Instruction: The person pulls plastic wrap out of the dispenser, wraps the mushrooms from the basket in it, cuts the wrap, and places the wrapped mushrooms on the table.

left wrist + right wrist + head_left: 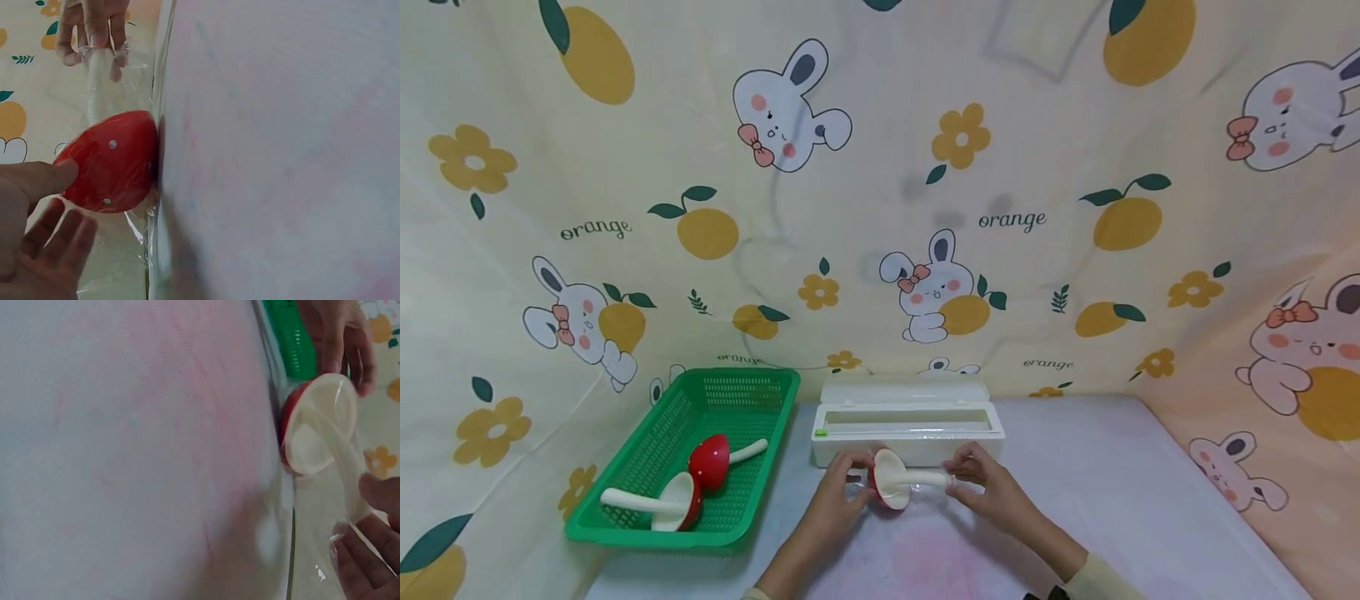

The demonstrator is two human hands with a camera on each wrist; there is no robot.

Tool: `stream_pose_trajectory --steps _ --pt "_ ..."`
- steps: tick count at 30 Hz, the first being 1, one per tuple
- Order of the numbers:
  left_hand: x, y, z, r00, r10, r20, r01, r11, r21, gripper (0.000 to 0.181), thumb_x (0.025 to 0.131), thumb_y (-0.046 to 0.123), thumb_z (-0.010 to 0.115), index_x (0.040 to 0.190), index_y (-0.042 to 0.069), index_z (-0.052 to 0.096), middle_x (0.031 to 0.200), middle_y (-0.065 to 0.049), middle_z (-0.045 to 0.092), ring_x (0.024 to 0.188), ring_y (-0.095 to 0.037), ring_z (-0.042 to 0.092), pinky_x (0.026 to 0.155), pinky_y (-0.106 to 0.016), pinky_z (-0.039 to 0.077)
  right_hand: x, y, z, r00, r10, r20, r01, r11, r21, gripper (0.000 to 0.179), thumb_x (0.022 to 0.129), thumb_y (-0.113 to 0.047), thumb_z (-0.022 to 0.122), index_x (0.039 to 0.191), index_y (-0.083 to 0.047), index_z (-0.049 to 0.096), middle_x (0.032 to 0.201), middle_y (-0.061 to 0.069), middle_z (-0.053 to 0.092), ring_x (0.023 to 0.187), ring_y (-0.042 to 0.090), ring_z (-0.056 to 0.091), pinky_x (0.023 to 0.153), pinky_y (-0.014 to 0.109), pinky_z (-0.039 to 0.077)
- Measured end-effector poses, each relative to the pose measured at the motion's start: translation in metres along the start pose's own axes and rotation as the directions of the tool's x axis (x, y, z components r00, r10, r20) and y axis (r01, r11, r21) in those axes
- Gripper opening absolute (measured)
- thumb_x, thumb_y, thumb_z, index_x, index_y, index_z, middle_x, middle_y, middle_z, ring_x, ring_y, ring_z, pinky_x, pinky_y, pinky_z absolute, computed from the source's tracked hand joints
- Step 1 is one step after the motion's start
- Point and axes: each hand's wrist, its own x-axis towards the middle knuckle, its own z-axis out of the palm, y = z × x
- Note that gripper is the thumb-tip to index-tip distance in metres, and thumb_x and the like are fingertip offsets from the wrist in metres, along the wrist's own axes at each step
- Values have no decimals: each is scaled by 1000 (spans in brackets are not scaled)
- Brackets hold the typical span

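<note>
A toy mushroom with a red, white-dotted cap and a cream stem lies on its side between my hands, clear plastic film around it. My left hand holds the cap; in the left wrist view its thumb presses the red cap while the other fingers spread below. At the stem's end, my right hand pinches the stem and film between thumb and fingers. Just behind stands a white cling film dispenser, its lid raised.
To the left, a green basket holds two more toy mushrooms, one with its red cap upward and one showing its cream underside. A white cloth covers the table. A patterned curtain hangs behind.
</note>
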Motion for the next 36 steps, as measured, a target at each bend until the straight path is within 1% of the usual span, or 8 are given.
stream_pose_trajectory --steps 3,8,12,16,21,27,31,36 --pt "0 0 2 1000 15 11 -16 1000 27 48 89 -9 81 129 5 58 129 -9 62 119 -31 65 99 -46 58 0 0 2 999 -26 40 29 998 -56 35 93 -7 84 118 -8 61 122 13 76 112 32 75 98 45 60" --pt "1 1 2 1000 9 -1 -9 999 50 48 90 -6 82 129 6 58 130 -7 63 120 -29 65 100 -50 57 -1 -1 4 997 -14 78 25 990 -139 31 92 -9 86 117 -10 67 119 7 76 107 24 76 96 42 61" --pt "1 2 3 1000 16 -10 -15 996 89 45 91 -2 83 128 8 60 129 -5 64 119 -27 65 100 -50 57 0 -2 5 998 -18 56 28 982 -186 31 90 -7 87 114 -11 68 114 3 76 100 18 75 93 41 62" --pt "1 3 4 1000 13 -6 -12 994 109 44 91 0 84 128 10 62 128 -3 65 119 -27 65 101 -50 57 1 -2 6 999 -33 19 36 979 -198 30 90 0 84 113 -11 68 112 3 77 96 14 75 90 37 63" --pt "-4 4 4 999 22 23 -25 985 173 54 89 5 87 135 15 62 134 -1 66 125 -27 61 108 -51 52 3 -3 5 999 -17 -45 11 990 -138 25 94 -2 82 113 -9 68 108 4 77 94 13 75 86 33 64" --pt "-4 8 4 995 87 55 -99 958 269 81 84 13 93 153 18 52 156 1 57 139 -28 52 114 -57 43 7 -10 0 989 98 -115 -99 995 -3 24 94 -2 81 114 -1 67 106 11 77 94 11 72 84 26 62" --pt "-1 12 6 997 63 54 -76 954 291 95 81 16 96 159 19 43 158 0 53 140 -29 48 114 -59 43 11 -17 -3 975 187 -119 -184 982 30 26 97 -6 80 118 0 67 107 13 78 95 10 70 83 22 60" --pt "2 16 10 999 37 18 -41 949 312 100 77 17 99 157 21 39 153 -2 54 138 -29 46 110 -58 49 17 -25 -6 961 257 -102 -251 965 71 29 99 -10 78 121 1 63 105 14 79 92 11 73 78 22 58"
